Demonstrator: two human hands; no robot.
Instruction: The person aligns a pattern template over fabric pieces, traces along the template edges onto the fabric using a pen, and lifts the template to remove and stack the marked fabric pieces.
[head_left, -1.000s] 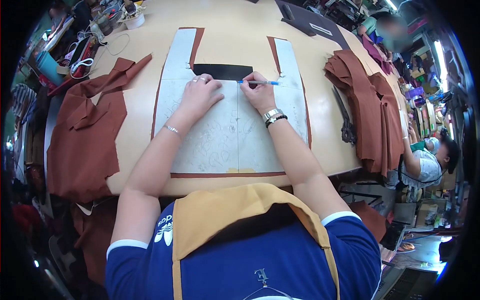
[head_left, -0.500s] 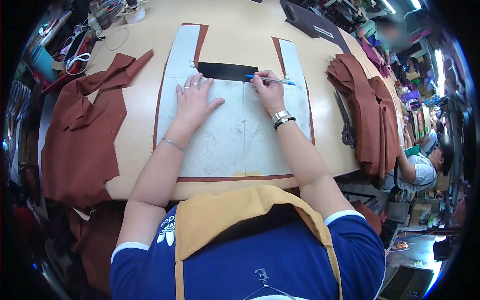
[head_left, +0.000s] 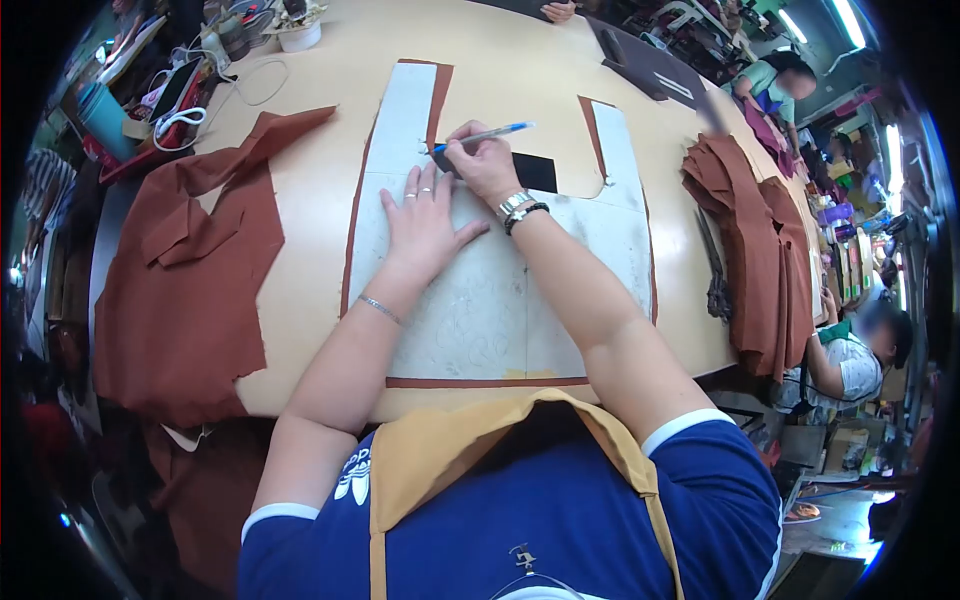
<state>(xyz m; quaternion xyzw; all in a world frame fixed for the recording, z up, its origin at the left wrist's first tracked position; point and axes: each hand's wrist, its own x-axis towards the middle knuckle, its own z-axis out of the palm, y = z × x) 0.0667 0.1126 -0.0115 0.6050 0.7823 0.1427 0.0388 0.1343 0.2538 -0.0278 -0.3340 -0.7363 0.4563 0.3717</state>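
Spreading the left hand wide on the pale pattern, pinching a pen in the right hand by the pattern's notch

- Two bare hands: left hand, right hand
- One pen
- Two rings
- One white pattern sheet
- Two cloth heaps on the table: left heap, right heap
- One pair of scissors
- One white pot, far left

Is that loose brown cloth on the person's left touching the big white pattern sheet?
Apart. The head view shows a bare strip of table between the loose brown cloth and the white pattern sheet.
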